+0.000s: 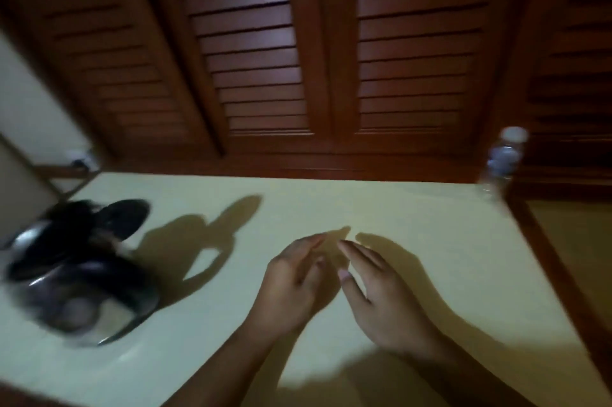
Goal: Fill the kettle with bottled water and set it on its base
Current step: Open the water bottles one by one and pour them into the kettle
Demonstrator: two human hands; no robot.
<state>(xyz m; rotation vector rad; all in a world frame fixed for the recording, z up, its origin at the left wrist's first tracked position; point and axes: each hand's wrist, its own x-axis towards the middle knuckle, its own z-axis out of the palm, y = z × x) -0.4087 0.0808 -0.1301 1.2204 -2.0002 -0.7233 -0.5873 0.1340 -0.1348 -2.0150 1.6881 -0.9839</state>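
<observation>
The kettle [82, 271] is sitting at the left edge of the table [364, 204] with its lid [124, 218] standing open, while the water bottle [501, 163] is standing well apart at the far right corner, right by the edge. The left hand [291, 284] and right hand [384, 294] are hovering open and empty over the middle, fingertips nearly meeting. A hasty reach is risking knocking the bottle off that corner, and pouring in this dim light is risking water spilling beside the kettle.

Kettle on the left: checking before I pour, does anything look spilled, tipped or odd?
Nothing stands out. The black and steel kettle stands on the pale countertop with its black lid flipped open; no spill shows, though blur hides fine detail.
</observation>
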